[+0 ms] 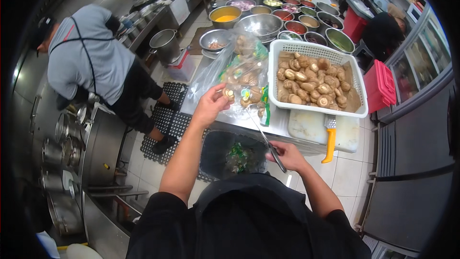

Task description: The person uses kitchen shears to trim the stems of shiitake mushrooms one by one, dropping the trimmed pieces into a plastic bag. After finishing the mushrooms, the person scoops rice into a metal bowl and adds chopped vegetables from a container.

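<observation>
Between its fingertips my left hand (212,105) holds a mushroom (229,94), its pale underside showing, above the near edge of the steel table. A knife with a dark handle (276,156) is in my right hand (287,155); its thin blade points up and left toward the plastic packaging. Clear plastic bags of mushrooms (242,73) with green and yellow print lie just beyond my left hand. Right of them stands a white perforated basket (318,110), heaped with brown mushrooms (316,82). Below my hands, a dark-lined bin (215,153) holds green and clear scraps.
A white cutting board (300,126) lies partly under the basket, with an orange-handled tool (330,140) on it. Metal bowls of ingredients (260,25) crowd the far table. At left a person in a grey shirt (90,50) bends over the stove side; another person (382,34) is at right.
</observation>
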Action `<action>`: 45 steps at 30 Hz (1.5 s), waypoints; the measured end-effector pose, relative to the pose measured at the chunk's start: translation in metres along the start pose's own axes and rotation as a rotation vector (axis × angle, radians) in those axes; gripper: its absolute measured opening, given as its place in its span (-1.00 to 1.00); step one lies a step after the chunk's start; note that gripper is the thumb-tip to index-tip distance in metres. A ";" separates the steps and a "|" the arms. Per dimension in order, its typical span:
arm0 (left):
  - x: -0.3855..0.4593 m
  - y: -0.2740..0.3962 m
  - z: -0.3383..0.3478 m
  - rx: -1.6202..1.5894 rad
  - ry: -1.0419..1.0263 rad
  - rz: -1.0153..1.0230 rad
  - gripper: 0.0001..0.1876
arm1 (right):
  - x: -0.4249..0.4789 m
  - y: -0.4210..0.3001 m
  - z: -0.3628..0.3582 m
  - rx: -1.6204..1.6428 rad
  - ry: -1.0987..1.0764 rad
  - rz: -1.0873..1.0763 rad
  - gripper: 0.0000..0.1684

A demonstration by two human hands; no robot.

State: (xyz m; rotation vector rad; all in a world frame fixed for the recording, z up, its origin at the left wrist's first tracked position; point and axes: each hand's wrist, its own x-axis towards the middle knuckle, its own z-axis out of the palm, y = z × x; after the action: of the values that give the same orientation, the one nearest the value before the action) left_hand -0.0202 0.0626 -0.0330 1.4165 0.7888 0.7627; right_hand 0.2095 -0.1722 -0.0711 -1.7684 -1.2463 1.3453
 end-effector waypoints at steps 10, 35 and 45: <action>-0.046 -0.010 -0.005 -0.332 0.065 -0.113 -0.43 | -0.013 -0.073 0.014 -0.386 0.081 -0.211 -0.21; -0.104 -0.042 -0.010 -0.149 0.211 -0.267 -0.55 | -0.005 -0.057 0.030 -0.158 -0.250 -0.025 -0.28; -0.074 -0.016 0.012 -0.127 0.261 -0.183 -0.58 | -0.023 -0.023 0.008 -0.274 -0.173 -0.053 -0.58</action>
State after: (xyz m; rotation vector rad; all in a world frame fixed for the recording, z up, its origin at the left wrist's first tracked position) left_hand -0.0506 -0.0061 -0.0480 1.1273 1.0379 0.8499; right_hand 0.1934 -0.1845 -0.0445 -1.8142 -1.6271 1.3744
